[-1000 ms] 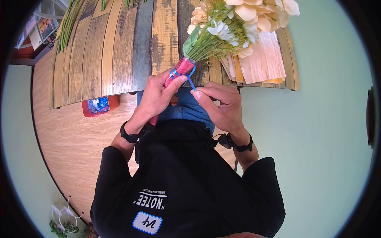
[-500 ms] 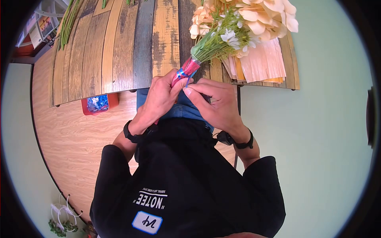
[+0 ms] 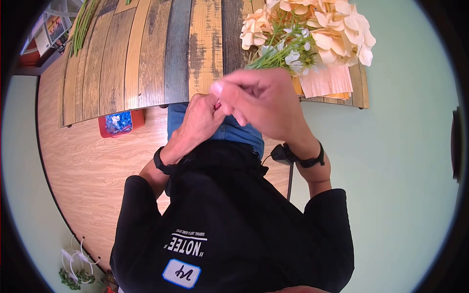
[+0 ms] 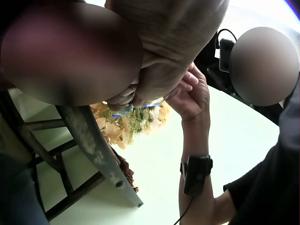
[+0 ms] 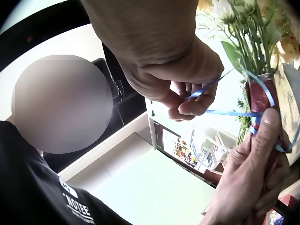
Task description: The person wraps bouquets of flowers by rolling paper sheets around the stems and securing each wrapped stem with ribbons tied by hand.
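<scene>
Several peach and white flowers (image 3: 338, 36) top red wrapping (image 5: 260, 97), left hand (image 3: 199, 118) gripping it, right hand (image 3: 272, 105) pinching blue ribbon (image 5: 232, 113).

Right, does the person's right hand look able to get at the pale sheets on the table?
Probably yes: the pale sheets show a bare near edge close by, though blossoms overhang them and the right hand holds the blue ribbon.

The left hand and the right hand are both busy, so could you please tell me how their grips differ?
The left hand curls round the red wrap, while the right hand pinches the blue ribbon. The left hand's thumb lies on the wrap; the right hand is apart from it. Both wrists wear a black band.
</scene>
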Action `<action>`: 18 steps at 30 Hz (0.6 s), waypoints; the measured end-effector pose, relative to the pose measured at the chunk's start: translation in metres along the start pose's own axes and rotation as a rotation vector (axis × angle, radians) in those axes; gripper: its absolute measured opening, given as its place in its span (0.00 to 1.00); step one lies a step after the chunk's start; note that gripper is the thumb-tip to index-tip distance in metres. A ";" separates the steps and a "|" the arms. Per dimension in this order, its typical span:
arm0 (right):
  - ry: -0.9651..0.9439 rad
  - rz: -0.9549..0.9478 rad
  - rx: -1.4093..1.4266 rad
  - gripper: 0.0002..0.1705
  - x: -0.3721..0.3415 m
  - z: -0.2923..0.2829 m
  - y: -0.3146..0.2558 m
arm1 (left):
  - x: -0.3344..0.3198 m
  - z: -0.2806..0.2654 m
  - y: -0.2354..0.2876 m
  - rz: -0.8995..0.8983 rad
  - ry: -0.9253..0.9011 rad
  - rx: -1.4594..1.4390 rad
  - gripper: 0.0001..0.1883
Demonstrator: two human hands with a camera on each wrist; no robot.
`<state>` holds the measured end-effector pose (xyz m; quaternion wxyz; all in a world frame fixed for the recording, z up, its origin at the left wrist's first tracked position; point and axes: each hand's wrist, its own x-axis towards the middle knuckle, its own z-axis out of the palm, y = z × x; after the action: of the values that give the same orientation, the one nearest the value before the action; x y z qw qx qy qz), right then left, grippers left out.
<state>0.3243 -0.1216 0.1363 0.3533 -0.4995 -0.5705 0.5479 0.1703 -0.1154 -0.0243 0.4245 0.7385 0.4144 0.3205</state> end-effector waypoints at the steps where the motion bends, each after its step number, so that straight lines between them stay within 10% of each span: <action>1: -0.017 0.017 0.024 0.10 0.007 0.000 -0.005 | -0.002 0.000 0.003 -0.002 -0.002 -0.002 0.12; 11: -0.182 -0.094 0.350 0.19 0.093 0.016 -0.027 | -0.010 -0.001 0.021 -0.154 -0.028 -0.150 0.21; 18: -0.073 -0.126 0.060 0.20 0.110 0.023 -0.013 | -0.013 -0.010 0.027 -0.108 -0.052 -0.126 0.20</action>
<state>0.2723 -0.0212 0.1295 0.3806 -0.4314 -0.5968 0.5593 0.1652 -0.1309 0.0029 0.4976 0.6948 0.4215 0.3034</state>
